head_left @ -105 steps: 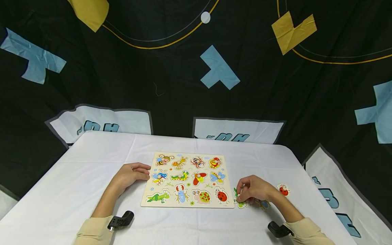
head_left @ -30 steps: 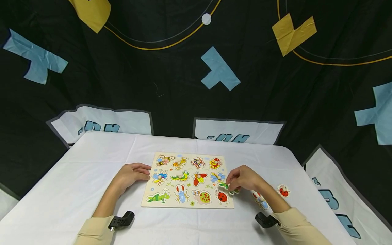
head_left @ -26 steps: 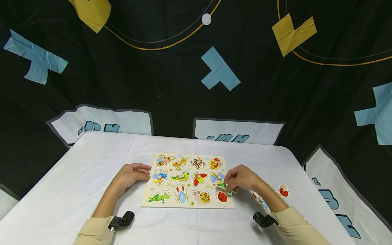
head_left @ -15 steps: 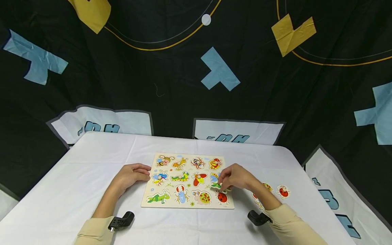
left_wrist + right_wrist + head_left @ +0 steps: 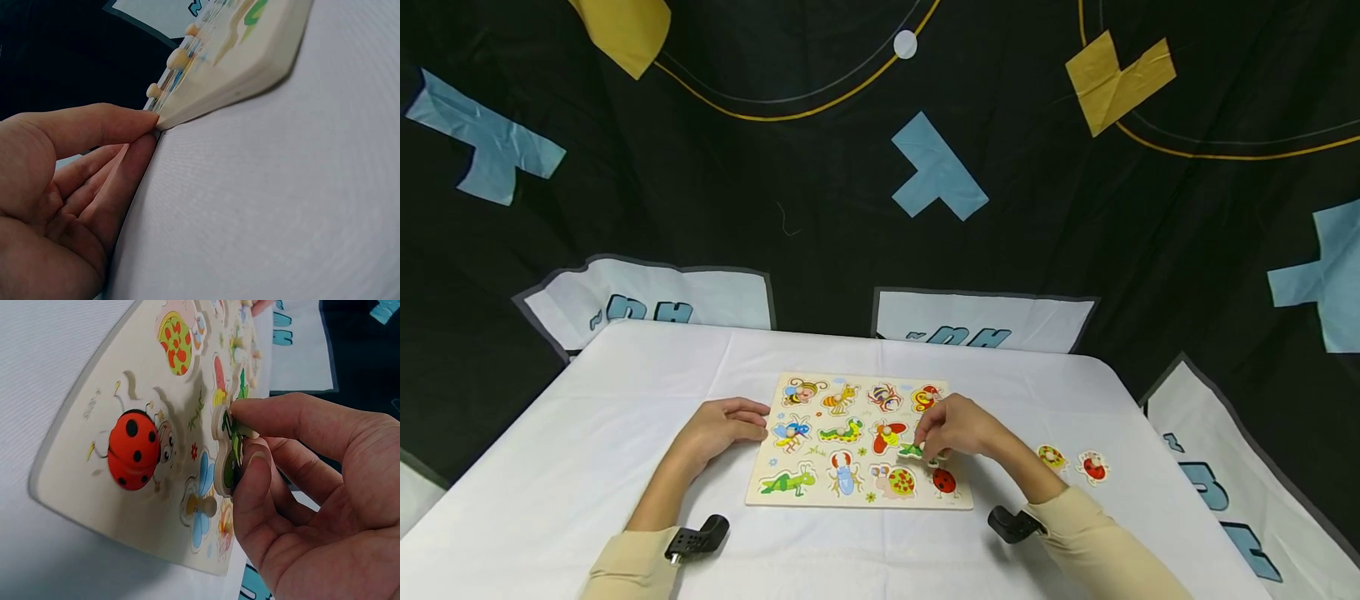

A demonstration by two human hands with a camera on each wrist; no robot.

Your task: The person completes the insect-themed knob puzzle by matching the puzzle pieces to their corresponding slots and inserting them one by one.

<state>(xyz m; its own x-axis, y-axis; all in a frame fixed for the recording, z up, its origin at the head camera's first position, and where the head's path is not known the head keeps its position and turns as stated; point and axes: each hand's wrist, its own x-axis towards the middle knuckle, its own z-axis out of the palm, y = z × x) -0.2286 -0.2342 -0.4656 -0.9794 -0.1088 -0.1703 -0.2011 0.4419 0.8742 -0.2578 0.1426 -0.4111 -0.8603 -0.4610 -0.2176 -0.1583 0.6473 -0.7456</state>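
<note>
The wooden insect puzzle board (image 5: 868, 500) lies flat on the white table. My left hand (image 5: 718, 427) rests beside its left edge; in the left wrist view the thumb (image 5: 106, 128) and index fingertip touch that edge. Above the board's right half, my right hand (image 5: 958, 427) pinches a green insect puzzle piece (image 5: 226, 447) by its knob. Tilted, the piece overlaps the area between the red-winged insect (image 5: 887, 437) and the printed snail (image 5: 901, 482). A printed ladybug (image 5: 133, 450) shows in a recess near the board's right corner. Knobbed pieces sit in the upper rows.
Right of the board lie a loose spotted snail piece (image 5: 1051, 457) and a loose ladybug piece (image 5: 1093, 467), near my right forearm. Black wrist cameras (image 5: 697, 537) are worn at both cuffs. A dark curtain (image 5: 820, 208) hangs behind the table.
My right hand has picked up the green piece from the table and carried it left over the board, still moving leftward in the last second. My left hand has stayed put.
</note>
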